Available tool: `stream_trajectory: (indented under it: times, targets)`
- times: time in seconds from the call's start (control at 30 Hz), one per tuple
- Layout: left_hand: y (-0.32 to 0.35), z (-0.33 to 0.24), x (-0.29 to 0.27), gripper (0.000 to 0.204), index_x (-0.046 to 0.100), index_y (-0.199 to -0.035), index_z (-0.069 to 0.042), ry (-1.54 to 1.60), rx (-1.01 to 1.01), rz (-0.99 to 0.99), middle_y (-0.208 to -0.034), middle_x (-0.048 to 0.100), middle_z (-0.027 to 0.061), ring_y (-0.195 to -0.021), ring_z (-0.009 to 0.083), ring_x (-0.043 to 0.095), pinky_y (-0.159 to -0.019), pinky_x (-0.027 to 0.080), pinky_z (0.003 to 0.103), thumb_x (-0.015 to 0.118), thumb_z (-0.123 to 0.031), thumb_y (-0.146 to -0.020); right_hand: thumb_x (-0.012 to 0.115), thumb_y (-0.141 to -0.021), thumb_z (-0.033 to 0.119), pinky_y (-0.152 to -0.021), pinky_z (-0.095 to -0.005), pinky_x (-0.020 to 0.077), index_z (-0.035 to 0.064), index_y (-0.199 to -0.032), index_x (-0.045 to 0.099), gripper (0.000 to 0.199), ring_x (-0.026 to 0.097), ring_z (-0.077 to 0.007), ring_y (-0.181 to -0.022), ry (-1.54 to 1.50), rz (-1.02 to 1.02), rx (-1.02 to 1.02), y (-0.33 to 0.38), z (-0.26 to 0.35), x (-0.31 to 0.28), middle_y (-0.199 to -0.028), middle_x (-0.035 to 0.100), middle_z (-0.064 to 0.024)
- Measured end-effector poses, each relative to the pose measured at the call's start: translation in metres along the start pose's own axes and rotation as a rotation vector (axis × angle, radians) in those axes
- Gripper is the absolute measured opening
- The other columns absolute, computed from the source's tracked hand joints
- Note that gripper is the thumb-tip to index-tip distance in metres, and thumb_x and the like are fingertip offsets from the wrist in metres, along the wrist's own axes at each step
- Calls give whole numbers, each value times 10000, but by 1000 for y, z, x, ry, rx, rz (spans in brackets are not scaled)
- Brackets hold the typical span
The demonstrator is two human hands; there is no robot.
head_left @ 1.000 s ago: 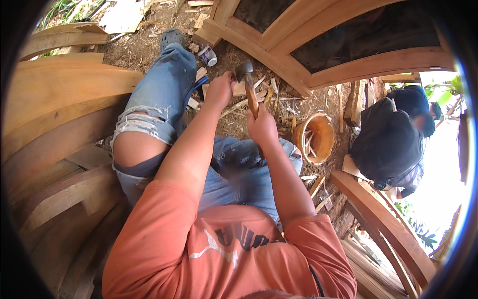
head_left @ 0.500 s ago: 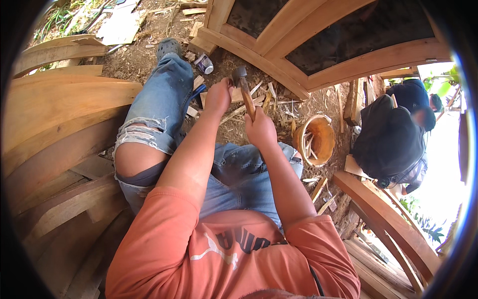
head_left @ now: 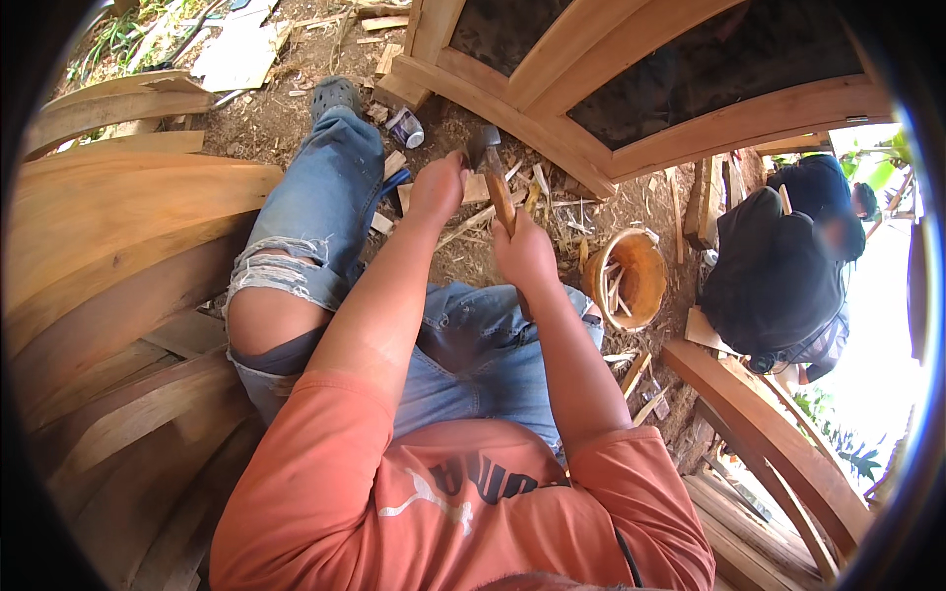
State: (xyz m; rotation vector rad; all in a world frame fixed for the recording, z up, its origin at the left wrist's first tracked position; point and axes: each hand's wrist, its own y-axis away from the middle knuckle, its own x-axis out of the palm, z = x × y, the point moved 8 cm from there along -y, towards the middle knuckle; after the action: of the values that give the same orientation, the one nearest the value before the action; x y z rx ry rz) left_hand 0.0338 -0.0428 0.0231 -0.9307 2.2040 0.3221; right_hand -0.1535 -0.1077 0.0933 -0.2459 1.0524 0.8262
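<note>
My right hand (head_left: 524,252) is wrapped round the wooden handle of a hammer (head_left: 502,195). Its grey metal head points away from me, and the handle's end shows below my fist. Close to the left side of that head, the fingers of my left hand (head_left: 439,187) are pinched together. Whatever is between them is too small and hidden to name. Both hands are above the wood-littered ground, in front of my seated legs.
A wooden frame with dark panels (head_left: 631,158) stands ahead. Beside my right leg is a yellowish bucket (head_left: 645,281) with wood offcuts. Curved boards (head_left: 128,217) are stacked at left, and a curved beam (head_left: 759,433) lies at right. A person in dark clothes (head_left: 774,276) bends over at right.
The hammer and my right hand have shifted slightly right, and the hammer's head has turned to show a lighter face. My left hand has moved a little to the right.
</note>
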Motion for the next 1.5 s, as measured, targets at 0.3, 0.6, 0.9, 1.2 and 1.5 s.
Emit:
stream_trajectory:
  times: [0.3,0.6,0.9,1.2,1.5]
  targets:
    - [3,1,3,300,684,-1292,-31,42,-24,3,-1083,780,254,-1063,471,735,-913,568,566,696,-178,-1030,651,-1049,334,-847,-617,574,-20,-1126,623,364,732,-538,-938,35,27,37,1,-14,17,-947,750,-319]
    - [-53,-12,-60,335,711,-1284,-72,-311,-98,173,-1159,795,190,-1129,406,759,-933,607,513,665,-49,-953,665,-1046,337,-853,-617,568,1,-1137,625,350,735,-523,-952,17,12,37,-4,0,4,-971,755,-310]
    - [-83,5,-65,310,798,-1199,-60,-638,13,637,-1197,795,198,-1142,393,758,-951,614,496,695,-143,-919,655,-1051,324,-864,-616,566,-10,-1138,626,346,728,-530,-965,0,-1,38,-4,-4,12,-984,750,-318]
    - [-38,19,4,296,789,-1186,-123,-303,14,277,-1110,810,168,-1062,392,774,-903,629,511,774,-211,-904,660,-1045,344,-913,-604,543,-41,-1131,628,396,703,-558,-1025,-19,16,84,-2,-1,15,-1012,732,-353]
    - [-32,-3,-13,270,775,-1142,-129,-157,37,196,-1062,802,162,-1031,405,759,-887,609,522,805,-264,-911,672,-1044,326,-859,-607,542,-44,-1073,616,375,698,-566,-968,-44,-15,71,4,-4,16,-977,722,-357]
